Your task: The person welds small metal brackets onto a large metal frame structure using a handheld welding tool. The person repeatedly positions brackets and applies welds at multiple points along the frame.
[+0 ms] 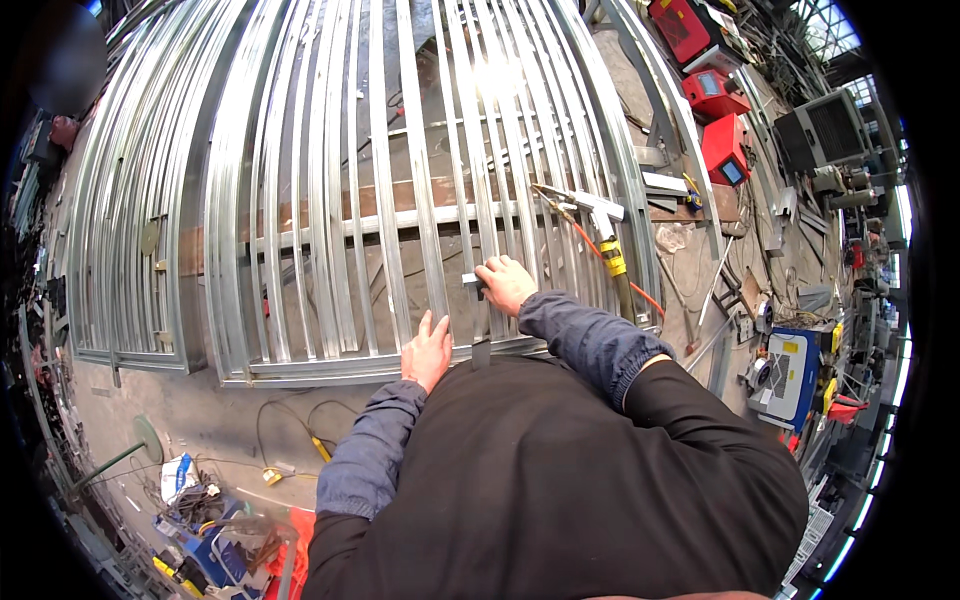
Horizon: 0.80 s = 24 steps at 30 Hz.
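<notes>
Right up close, the near rail (310, 375) crossed the scene, a short dark strip (481, 353) lying over it. Just past that came the left hand (428, 355) — fingers straight and a little parted, tips down by the long silvery bars (384, 170), nothing gripped. And on to the right hand (507, 284), a touch farther in: thumb and fingers pinched a small metal piece (471, 279), and there it was, poking out leftward past the fingertips, right over the bars! Whether it touched one, the view couldn't settle.

So how far along? The grille (218, 250) looked well advanced: bars already ran in rows across it, with a cross-member (405, 219) beneath. The small metal piece, though, had not been let go, so this spot seemed unfinished; whether any joint was fastened was too small to tell.

Farther out, a white-and-yellow torch (600, 207) lay on the bars, out of hand, its orange hose (648, 299) trailing down the right side. Off to the left sat a second barred frame (130, 358), its rows filled too — and away on the right stood red machines (722, 150).
</notes>
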Motion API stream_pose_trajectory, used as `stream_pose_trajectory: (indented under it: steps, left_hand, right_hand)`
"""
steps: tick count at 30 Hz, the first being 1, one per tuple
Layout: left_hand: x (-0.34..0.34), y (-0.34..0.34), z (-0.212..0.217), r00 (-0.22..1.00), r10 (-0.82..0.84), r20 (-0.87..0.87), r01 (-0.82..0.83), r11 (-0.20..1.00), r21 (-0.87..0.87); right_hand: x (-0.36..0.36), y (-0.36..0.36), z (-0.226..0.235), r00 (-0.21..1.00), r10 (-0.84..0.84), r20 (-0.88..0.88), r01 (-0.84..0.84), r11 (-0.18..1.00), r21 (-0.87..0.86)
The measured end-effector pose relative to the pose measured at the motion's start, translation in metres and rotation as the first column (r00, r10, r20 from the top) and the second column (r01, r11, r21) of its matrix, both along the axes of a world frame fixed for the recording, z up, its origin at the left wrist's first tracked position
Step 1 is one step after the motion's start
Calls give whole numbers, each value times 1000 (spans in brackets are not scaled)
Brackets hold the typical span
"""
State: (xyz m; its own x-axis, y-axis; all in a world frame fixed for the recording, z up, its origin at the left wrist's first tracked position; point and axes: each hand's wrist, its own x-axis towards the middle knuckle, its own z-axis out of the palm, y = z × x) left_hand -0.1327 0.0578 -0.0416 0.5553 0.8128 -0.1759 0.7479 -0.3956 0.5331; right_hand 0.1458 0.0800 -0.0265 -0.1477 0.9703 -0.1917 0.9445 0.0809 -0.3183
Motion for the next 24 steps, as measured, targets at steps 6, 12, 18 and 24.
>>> stream_pose_trajectory:
  steps: [6, 12, 18, 24]
  left_hand:
    - [5, 1, 3, 992, -44, -122, 44, 999, 1]
    - [4, -4, -4, 995, 25, -93, -26, 1000, -7]
    - [5, 0, 9, 992, 67, -103, -76, 993, -91]
    - [5, 2, 4, 995, 66, -71, -72, 993, -94]
  right_hand:
    - [18, 14, -13, 975, 223, 12, -223, 975, -18]
    - [16, 1, 37, 952, 305, -4, -304, 949, 81]
    - [5, 21, 119, 943, 245, -224, -173, 939, 296]
    - [-1, 43, 30, 952, 260, -161, -222, 949, 224]
